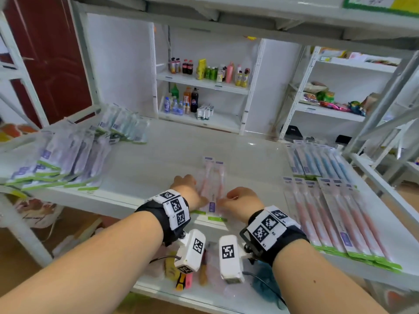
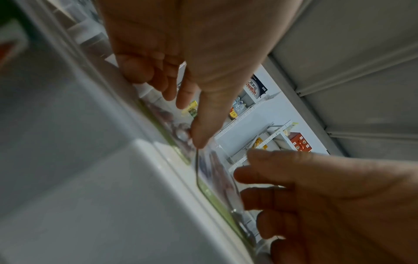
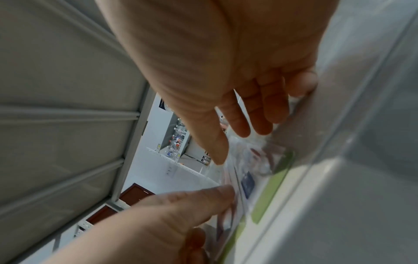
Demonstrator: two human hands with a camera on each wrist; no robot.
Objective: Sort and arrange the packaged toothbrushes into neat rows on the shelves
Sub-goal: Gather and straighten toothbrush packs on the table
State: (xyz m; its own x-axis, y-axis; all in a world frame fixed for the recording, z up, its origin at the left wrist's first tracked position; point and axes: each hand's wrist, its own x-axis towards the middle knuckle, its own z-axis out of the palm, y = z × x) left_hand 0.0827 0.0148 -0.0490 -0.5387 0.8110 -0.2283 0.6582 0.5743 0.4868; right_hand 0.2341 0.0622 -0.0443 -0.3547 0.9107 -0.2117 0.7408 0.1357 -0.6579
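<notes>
Two packaged pink toothbrushes [image 1: 212, 184] lie side by side at the front middle of the white shelf [image 1: 158, 159], green ends toward me. My left hand [image 1: 188, 189] rests on their left side and my right hand [image 1: 238, 199] on their right. In the left wrist view the left hand [image 2: 183, 101] touches the packs [image 2: 214, 171] with straight fingers, thumb tip on a pack edge. In the right wrist view the right hand [image 3: 239, 132] reaches onto a pack [image 3: 248, 178] with straight fingers and thumb. Neither hand grips anything.
A loose heap of purple packs [image 1: 56, 159] and teal packs [image 1: 122, 125] fills the shelf's left. Rows of blue packs [image 1: 317, 162] and pink packs [image 1: 340, 218] lie at the right. A lower shelf [image 1: 204, 293] holds small goods. Another shelf [image 1: 249, 19] hangs overhead.
</notes>
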